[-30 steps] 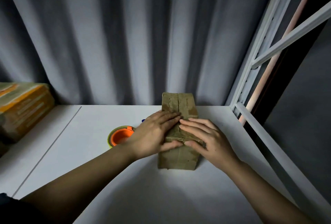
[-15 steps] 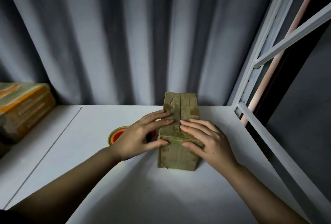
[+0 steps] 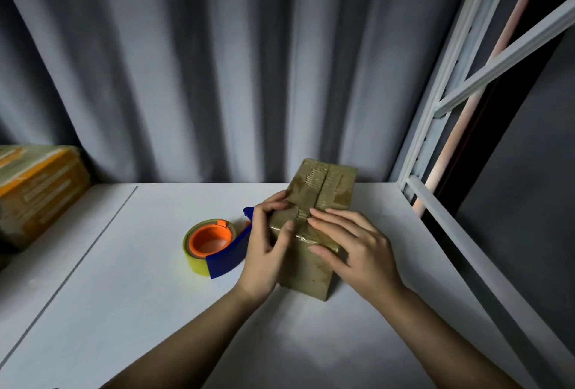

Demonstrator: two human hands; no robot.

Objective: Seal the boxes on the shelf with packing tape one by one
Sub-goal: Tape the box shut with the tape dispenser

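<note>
Since the earlier frame, left hand (image 3: 264, 252) has slid off to the box's left side, fingers curled round its edge. Right hand (image 3: 354, 245) presses flat, fingers spread, on top. Brown box (image 3: 314, 211), wrinkled and taped, stands at centre frame on the white shelf (image 3: 124, 311), beside the tape roll (image 3: 210, 242).

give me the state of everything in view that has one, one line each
brown box: flaps closed, lying on the shelf, under both hands
left hand: grips the box's left edge, thumb on top
right hand: fingers straight, pressing flat on the box top
tape dispenser: resting on the shelf, untouched
orange-striped box: closed, at far left
</note>
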